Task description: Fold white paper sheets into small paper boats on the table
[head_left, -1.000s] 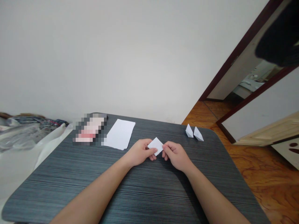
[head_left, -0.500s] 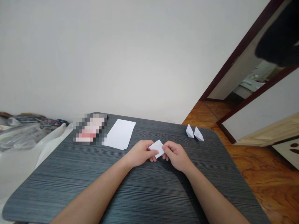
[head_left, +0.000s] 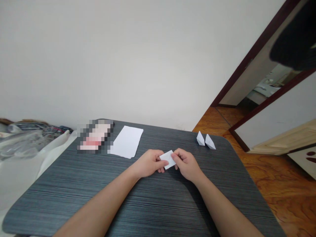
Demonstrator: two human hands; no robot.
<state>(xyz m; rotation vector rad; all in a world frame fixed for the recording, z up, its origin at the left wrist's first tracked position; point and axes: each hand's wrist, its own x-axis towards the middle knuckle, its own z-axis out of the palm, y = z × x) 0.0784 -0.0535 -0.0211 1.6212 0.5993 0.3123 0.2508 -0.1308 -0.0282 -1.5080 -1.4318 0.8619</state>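
A small folded piece of white paper (head_left: 168,158) is pinched between both my hands just above the dark striped table (head_left: 153,204). My left hand (head_left: 149,163) grips its left edge with thumb and fingers closed. My right hand (head_left: 186,163) pinches its right edge, fingers curled. Two finished white folded paper shapes (head_left: 205,140) stand near the table's far right corner. A stack of flat white sheets (head_left: 127,141) lies at the far side, left of my hands.
A blurred-out flat object (head_left: 95,136) lies beside the sheets. Left of the table are white cloth and bundled fabrics (head_left: 27,138). To the right is wooden floor (head_left: 283,184) and an open doorway (head_left: 266,89). A plain wall stands behind the table.
The folded paper has been pressed lower and flatter between my fingers, with less of it showing. Both hands have closed in slightly on it.
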